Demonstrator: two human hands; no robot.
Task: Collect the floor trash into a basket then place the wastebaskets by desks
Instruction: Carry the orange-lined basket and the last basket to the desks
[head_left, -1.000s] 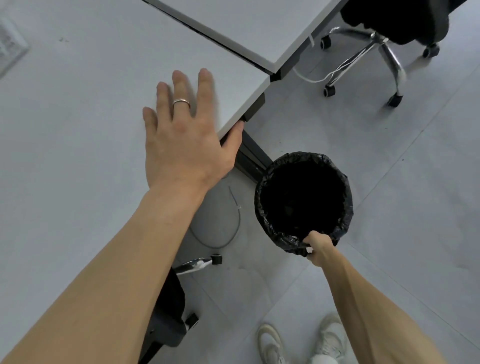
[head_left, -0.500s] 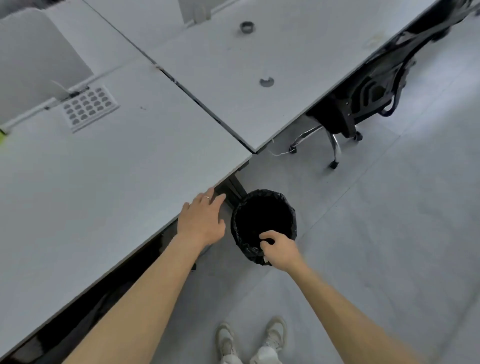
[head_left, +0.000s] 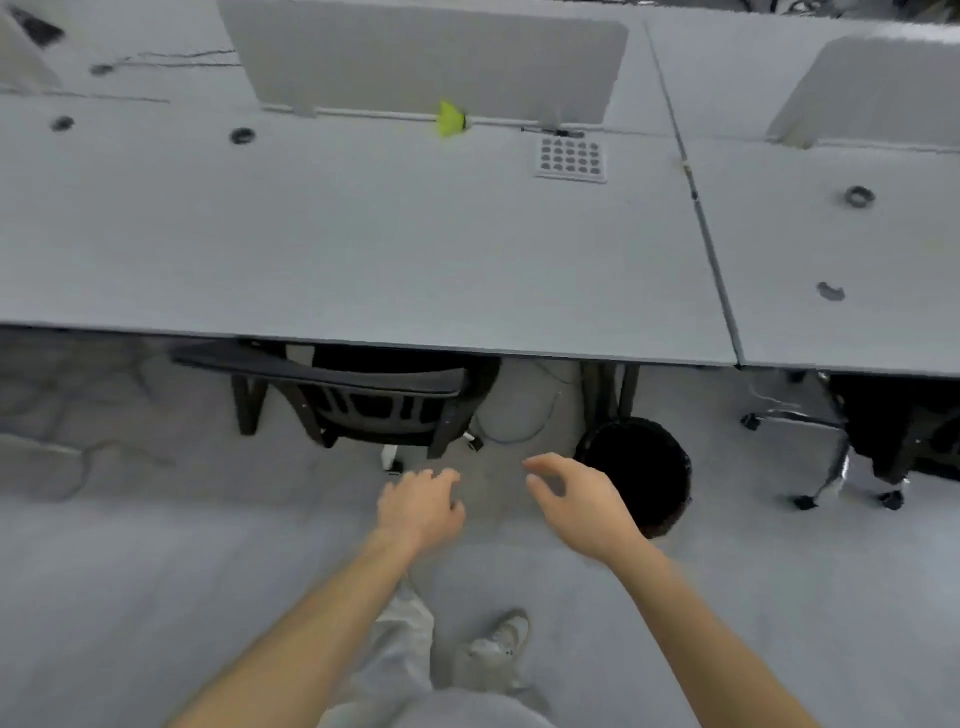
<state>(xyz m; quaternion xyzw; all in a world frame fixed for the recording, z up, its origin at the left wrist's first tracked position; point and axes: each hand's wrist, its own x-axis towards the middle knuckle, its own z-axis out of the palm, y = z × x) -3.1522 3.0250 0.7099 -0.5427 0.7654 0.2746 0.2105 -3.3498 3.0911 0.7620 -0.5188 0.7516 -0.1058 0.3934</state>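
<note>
We are holding our left hand (head_left: 421, 506) and right hand (head_left: 576, 501) out over the floor (head_left: 156, 597), fingers (head_left: 540, 461) loosely curled and empty. The black-lined wastebasket (head_left: 654, 462) is standing beside the bench leg (head_left: 602, 389), and a black chair (head_left: 363, 400) is sitting tucked under the bench (head_left: 363, 249).

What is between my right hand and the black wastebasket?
Nothing visible. The right hand hangs open, holding nothing, just left of the wastebasket, which stands on the floor beside the desk leg.

Left hand (head_left: 421, 506), right hand (head_left: 579, 501) outstretched (both loosely curled).
</note>
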